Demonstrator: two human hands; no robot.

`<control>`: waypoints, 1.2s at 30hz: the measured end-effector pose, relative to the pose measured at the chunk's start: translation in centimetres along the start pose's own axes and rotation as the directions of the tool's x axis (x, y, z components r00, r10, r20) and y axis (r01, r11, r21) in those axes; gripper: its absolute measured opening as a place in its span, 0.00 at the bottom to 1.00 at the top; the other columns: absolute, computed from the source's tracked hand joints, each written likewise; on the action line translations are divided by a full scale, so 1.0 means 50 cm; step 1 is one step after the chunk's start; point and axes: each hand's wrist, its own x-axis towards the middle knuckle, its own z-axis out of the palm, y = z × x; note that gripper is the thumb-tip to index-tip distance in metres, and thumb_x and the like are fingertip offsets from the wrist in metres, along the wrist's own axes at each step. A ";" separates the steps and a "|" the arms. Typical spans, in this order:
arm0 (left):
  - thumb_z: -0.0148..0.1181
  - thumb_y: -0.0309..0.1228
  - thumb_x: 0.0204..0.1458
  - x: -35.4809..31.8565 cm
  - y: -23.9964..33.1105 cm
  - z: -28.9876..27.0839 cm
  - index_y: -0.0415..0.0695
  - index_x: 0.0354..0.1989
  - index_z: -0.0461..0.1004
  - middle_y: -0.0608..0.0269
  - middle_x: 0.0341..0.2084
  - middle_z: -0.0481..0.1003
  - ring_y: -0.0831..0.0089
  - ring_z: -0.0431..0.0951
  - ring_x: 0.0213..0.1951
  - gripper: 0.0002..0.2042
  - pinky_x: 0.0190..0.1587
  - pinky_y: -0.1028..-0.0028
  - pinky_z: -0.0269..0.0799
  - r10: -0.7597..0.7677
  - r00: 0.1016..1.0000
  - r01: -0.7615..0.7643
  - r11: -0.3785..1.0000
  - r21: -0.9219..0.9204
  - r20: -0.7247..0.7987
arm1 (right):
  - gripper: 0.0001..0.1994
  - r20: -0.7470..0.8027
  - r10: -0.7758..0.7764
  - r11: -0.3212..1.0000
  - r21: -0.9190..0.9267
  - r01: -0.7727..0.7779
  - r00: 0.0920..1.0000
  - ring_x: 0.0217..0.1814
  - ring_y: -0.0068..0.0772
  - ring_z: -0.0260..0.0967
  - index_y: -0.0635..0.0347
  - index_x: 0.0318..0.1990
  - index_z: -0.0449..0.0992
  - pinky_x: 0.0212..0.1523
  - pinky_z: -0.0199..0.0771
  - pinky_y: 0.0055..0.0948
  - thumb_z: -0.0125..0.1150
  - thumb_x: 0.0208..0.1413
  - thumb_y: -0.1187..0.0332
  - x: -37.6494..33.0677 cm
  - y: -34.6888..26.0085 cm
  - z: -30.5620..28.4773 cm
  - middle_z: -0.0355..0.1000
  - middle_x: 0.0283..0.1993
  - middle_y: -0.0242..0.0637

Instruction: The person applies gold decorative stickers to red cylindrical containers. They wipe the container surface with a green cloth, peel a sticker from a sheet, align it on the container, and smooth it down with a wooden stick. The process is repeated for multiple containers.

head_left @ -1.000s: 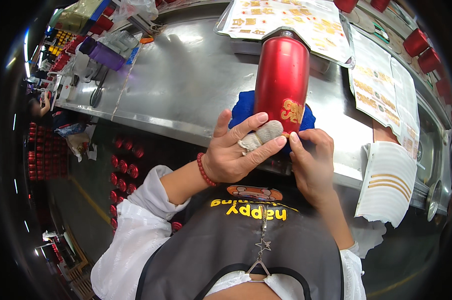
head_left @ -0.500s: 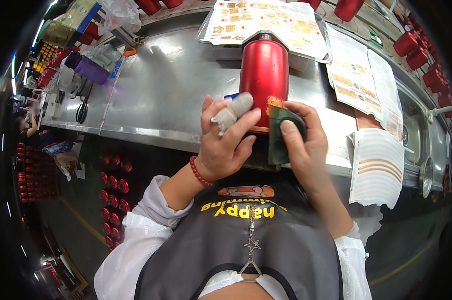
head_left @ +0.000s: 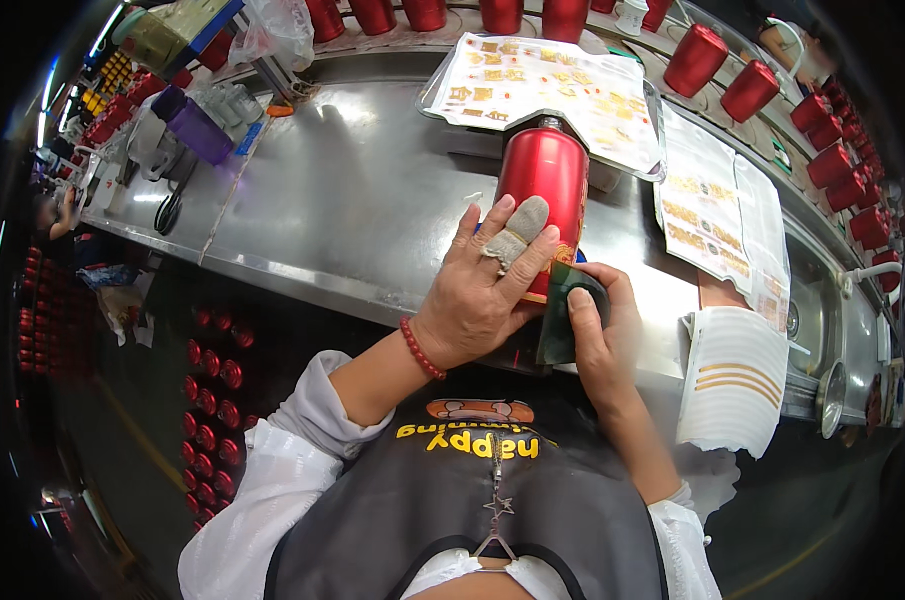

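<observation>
A glossy red metal bottle (head_left: 549, 165) lies on the steel worktable, its neck end in a dark angular rest and its base toward me. My left hand (head_left: 472, 300) lies on the bottle's lower left side, fingers spread, its thumb partly hidden. One of those fingers wears a grey cloth finger cover (head_left: 520, 228). Between thumb and fingers of my right hand (head_left: 607, 335) is a flat dark green scraper (head_left: 559, 330), upright beside the bottle's base. A gold decal (head_left: 564, 252) shows on the red surface, partly covered by the hand and scraper.
Behind the bottle rests a tray of gold decal sheets (head_left: 532, 80); more sheets (head_left: 702, 200) lie at right. Ribbed white paper (head_left: 734, 375) overhangs the table edge. Red bottles (head_left: 694, 60) stand along the back. A purple bottle (head_left: 192, 122) is at far left, a sink (head_left: 817, 300) at right.
My left hand has come down onto the bottle, its fingers now stretched along the side. The scraper stays in my right hand near the base. The whole view has shifted slightly.
</observation>
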 end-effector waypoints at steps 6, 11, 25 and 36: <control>0.66 0.41 0.53 -0.076 -0.036 0.008 0.47 0.70 0.60 0.47 0.64 0.66 0.45 0.64 0.66 0.36 0.71 0.46 0.46 -0.243 0.970 0.239 0.963 -0.127 -0.016 | 0.10 0.031 -0.008 0.999 0.035 0.007 0.999 0.34 0.22 0.71 0.65 0.49 0.73 0.38 0.73 0.26 0.56 0.62 0.72 0.000 0.016 -0.006 0.75 0.33 0.36; 0.70 0.40 0.49 0.013 0.014 -0.008 0.45 0.68 0.63 0.46 0.64 0.66 0.46 0.64 0.66 0.37 0.71 0.47 0.47 0.024 0.999 -0.030 0.986 0.165 0.039 | 0.09 0.014 -0.006 0.999 0.035 0.005 1.000 0.34 0.23 0.70 0.64 0.48 0.73 0.38 0.72 0.25 0.56 0.62 0.72 -0.001 0.018 -0.011 0.75 0.33 0.35; 0.66 0.46 0.52 -0.006 -0.013 0.009 0.43 0.70 0.59 0.44 0.62 0.68 0.41 0.65 0.65 0.38 0.69 0.38 0.41 -0.018 1.000 0.018 0.996 0.082 -0.002 | 0.09 0.043 -0.005 0.999 0.037 0.003 0.999 0.33 0.21 0.69 0.64 0.48 0.73 0.36 0.71 0.24 0.56 0.62 0.73 -0.003 0.018 -0.015 0.74 0.32 0.33; 0.64 0.53 0.53 -0.019 -0.017 0.011 0.35 0.71 0.54 0.42 0.62 0.66 0.38 0.61 0.66 0.45 0.69 0.38 0.39 -0.148 0.989 0.148 0.988 0.030 0.001 | 0.10 0.008 -0.057 0.997 -0.055 0.058 0.998 0.33 0.24 0.71 0.65 0.47 0.72 0.37 0.73 0.25 0.59 0.61 0.71 -0.004 0.038 -0.031 0.75 0.33 0.36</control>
